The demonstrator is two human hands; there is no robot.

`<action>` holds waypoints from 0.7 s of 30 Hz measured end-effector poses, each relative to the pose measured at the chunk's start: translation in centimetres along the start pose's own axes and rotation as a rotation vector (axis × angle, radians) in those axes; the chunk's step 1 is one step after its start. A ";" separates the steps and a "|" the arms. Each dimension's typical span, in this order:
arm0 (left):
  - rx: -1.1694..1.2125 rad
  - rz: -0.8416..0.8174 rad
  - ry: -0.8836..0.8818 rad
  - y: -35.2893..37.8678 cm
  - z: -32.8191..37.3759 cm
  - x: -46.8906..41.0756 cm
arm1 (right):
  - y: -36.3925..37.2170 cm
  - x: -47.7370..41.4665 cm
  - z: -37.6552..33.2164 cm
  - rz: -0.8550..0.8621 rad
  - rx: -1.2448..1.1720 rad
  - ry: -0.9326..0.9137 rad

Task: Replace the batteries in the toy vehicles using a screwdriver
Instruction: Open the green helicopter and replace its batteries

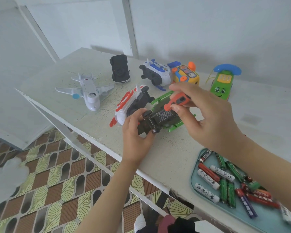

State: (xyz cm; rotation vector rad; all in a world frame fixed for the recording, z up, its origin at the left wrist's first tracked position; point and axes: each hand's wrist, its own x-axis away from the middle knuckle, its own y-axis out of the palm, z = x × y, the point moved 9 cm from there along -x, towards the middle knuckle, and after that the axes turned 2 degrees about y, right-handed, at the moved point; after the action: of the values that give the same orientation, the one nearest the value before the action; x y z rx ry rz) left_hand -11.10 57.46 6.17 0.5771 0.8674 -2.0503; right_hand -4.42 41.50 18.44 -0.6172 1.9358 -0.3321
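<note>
Here, the left hand (136,132) has its grip curled round the upturned green toy vehicle (164,118) over the tabletop (158,148). The right hand (208,115) pinches the orange screwdriver (176,100) above it. Seat the tip squarely, steady the toy, then turn.

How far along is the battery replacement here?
Done: no toy can be confirmed finished. In hand: the left hand steadies the upturned green vehicle while the right hand holds the orange screwdriver at its underside. Left: the white plane and black car lie nearby; batteries wait in the tray.
</note>
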 end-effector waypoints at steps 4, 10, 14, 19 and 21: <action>0.012 -0.006 -0.009 0.1 0.0 0.1 | 1.0 -0.5 -0.6 -0.105 -0.030 -0.033; 0.001 0.003 -0.011 0.0 0.1 0.1 | 0.1 -1.8 -1.1 0.050 -0.106 -0.071; 0.002 0.003 -0.008 0.0 0.3 0.1 | -0.1 -2.6 -0.5 0.090 -0.130 -0.014; -0.002 0.005 -0.002 -0.1 0.4 0.1 | 0.4 -2.9 0.3 0.033 -0.159 0.047; -0.002 0.003 0.007 -0.1 0.5 0.1 | 0.1 -3.2 0.0 0.073 -0.155 0.014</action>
State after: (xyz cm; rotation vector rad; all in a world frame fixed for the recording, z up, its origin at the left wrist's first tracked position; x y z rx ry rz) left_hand -11.25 57.05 6.48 0.5842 0.8716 -2.0459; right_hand -3.35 43.31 20.82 -0.6444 2.0051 -0.1417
